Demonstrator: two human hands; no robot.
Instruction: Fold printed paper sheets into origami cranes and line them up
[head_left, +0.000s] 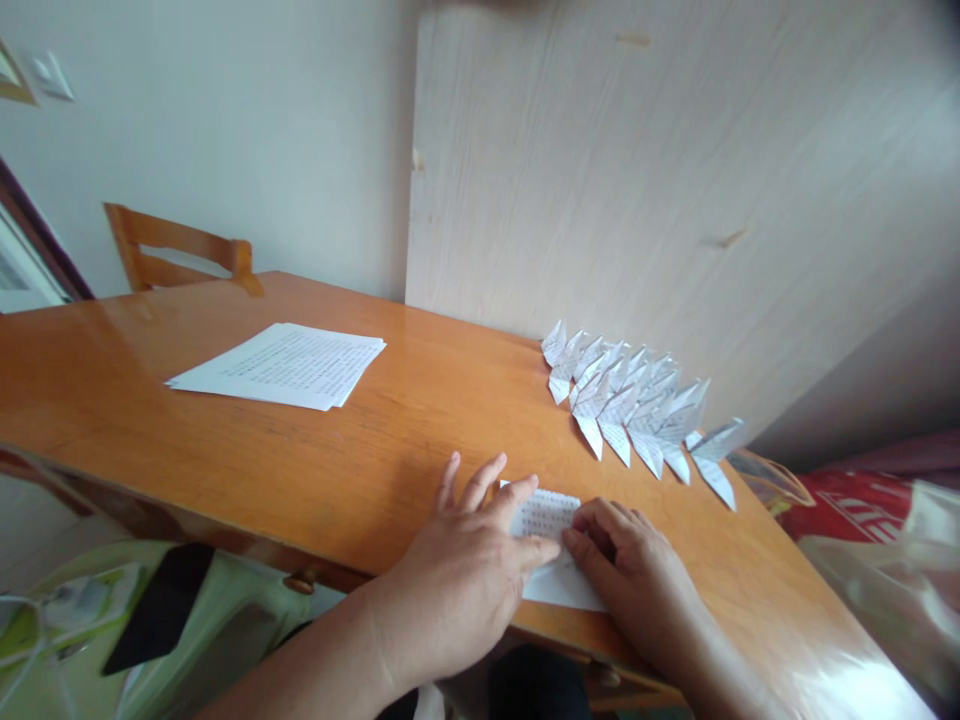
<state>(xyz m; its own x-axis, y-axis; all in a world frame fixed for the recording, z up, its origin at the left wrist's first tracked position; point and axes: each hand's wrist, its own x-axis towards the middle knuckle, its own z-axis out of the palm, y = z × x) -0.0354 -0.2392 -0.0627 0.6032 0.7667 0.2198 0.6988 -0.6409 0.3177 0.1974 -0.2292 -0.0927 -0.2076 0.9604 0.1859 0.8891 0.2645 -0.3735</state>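
A sheet of printed paper (559, 585), partly folded over with text on the upper flap, lies at the table's front edge. My left hand (480, 550) rests on its left side, fingers spread, the thumb lying across the flap. At the paper's right edge, my right hand (626, 560) has its thumb and forefinger pinched together on the sheet. Both hands cover parts of the paper. Beyond them, several folded paper pieces (626, 400) with pointed wings stand in rows at the back right.
A stack of printed sheets (281, 365) lies on the wooden table (435, 390), left of my hands. A wooden chair (184, 245) stands behind the table's far left. Bags (862, 510) crowd the right side. A dark flat object (161, 605) lies on a pale green surface below left.
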